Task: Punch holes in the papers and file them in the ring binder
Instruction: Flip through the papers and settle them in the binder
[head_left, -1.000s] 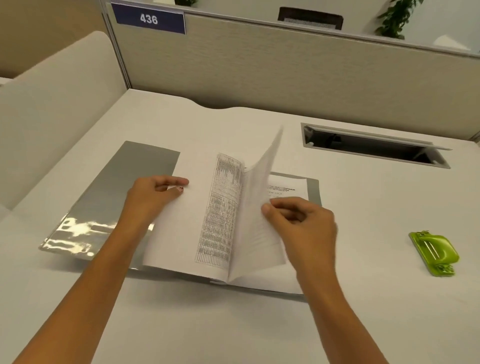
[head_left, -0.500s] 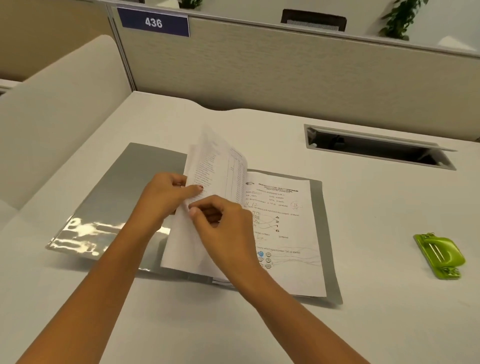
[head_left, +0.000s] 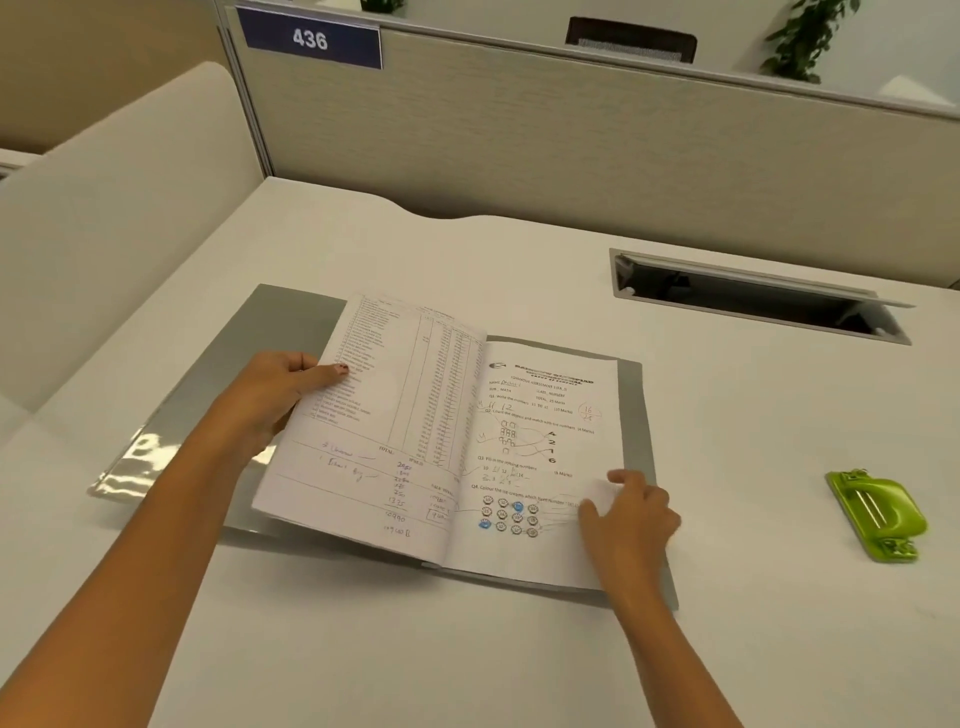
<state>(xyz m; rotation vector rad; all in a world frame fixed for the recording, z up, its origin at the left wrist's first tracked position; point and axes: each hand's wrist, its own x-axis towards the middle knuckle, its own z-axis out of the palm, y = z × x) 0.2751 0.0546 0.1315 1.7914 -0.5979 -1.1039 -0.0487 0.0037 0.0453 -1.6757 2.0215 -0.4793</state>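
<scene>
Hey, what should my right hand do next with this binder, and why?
Probably lift the worksheet by its lower right corner and turn it left: the right hand sits on that corner, and the left hand holds the turned pages off the ring binder.

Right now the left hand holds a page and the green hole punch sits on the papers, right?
Not quite: the head view shows the hole punch on the table, right of the binder, off the papers. The left hand does hold a page.
</scene>
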